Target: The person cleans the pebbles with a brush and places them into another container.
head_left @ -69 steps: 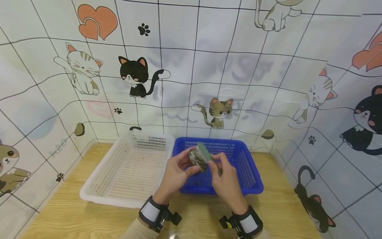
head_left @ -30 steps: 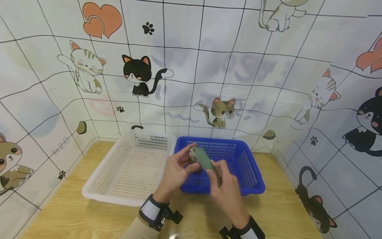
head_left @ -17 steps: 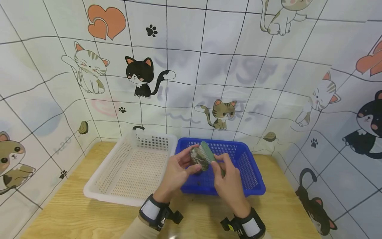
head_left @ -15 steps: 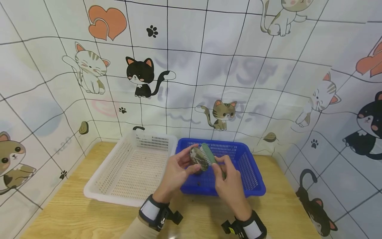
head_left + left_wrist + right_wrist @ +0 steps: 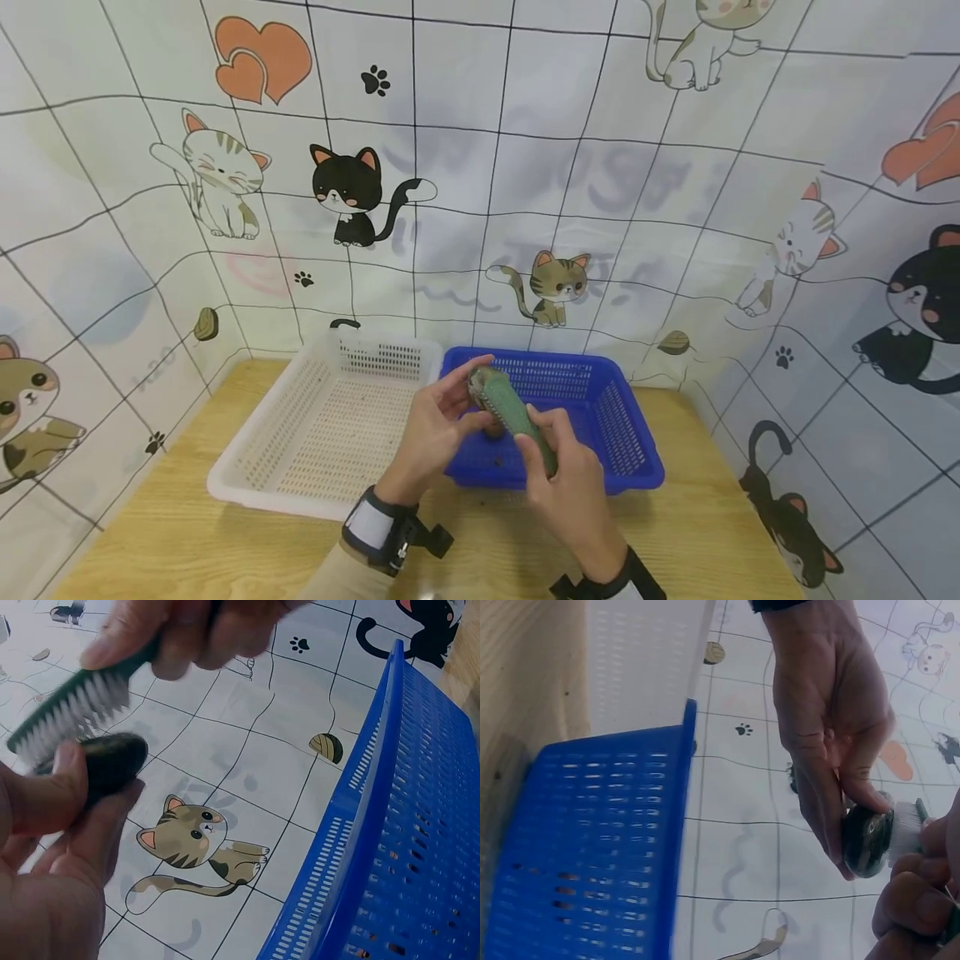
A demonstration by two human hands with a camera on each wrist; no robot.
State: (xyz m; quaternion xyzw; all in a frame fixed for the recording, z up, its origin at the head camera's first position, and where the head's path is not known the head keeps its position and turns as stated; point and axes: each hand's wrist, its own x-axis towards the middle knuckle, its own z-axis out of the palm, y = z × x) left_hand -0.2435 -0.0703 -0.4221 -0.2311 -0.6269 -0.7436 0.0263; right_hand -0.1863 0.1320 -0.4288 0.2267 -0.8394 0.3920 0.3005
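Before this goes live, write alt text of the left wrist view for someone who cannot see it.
The right hand holds a white-bristled green brush against a dark oval object gripped by the left hand. A blue basket stands at the right; a cat-print backdrop shows behind.

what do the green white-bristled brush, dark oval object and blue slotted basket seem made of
Green white-bristled brush: probably plastic, matte, evenly coloured; bristles look synthetic.
Dark oval object: perhaps stone, glossy, showing highlights.
Blue slotted basket: likely moulded plastic, slightly shiny, regular slots.
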